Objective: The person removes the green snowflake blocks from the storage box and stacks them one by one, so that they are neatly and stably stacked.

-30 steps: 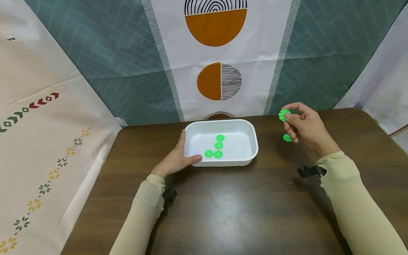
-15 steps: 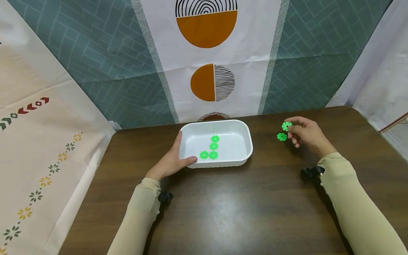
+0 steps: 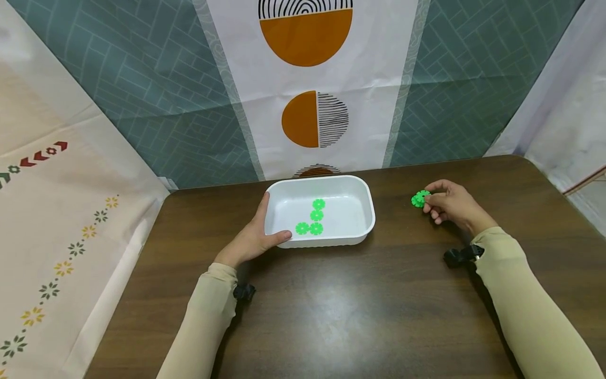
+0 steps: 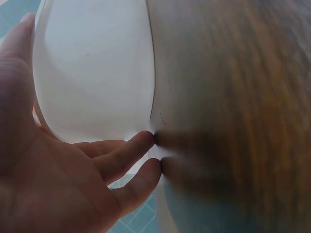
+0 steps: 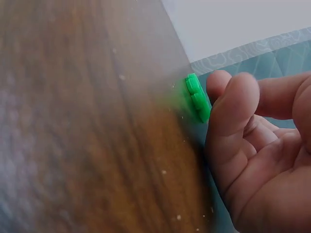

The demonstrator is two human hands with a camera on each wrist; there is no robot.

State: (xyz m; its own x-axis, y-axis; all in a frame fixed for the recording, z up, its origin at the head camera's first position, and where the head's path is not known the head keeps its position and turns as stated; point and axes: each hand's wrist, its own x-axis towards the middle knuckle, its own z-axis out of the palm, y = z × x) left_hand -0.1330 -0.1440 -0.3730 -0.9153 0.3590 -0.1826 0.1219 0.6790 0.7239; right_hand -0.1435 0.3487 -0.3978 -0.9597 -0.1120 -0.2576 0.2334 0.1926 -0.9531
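Observation:
In the head view, a white plastic tray (image 3: 347,223) stands near the table's back edge. Several green notched discs (image 3: 316,229) lie in it. My left hand (image 3: 251,237) grips the tray's left end, thumb over the near rim and fingers along the end wall. To the right of the tray, my right hand (image 3: 454,205) pinches another green notched disc (image 3: 424,195) by its edge. This disc overlaps a second green disc (image 3: 416,201) lying on the table. In the right wrist view the two green discs (image 5: 197,97) appear stacked beside my fingertips.
The brown wooden table (image 3: 326,310) spreads out in front of both arms. Behind its back edge hangs a teal and white patterned cloth (image 3: 374,116). A pale cloth with printed flowers (image 3: 94,173) borders the left side. Each wrist wears a black strap mount (image 3: 461,256).
My right hand has lowered its green disc onto the one on the table, so the two now overlap. My left hand keeps its hold on the tray. The head view has shifted slightly.

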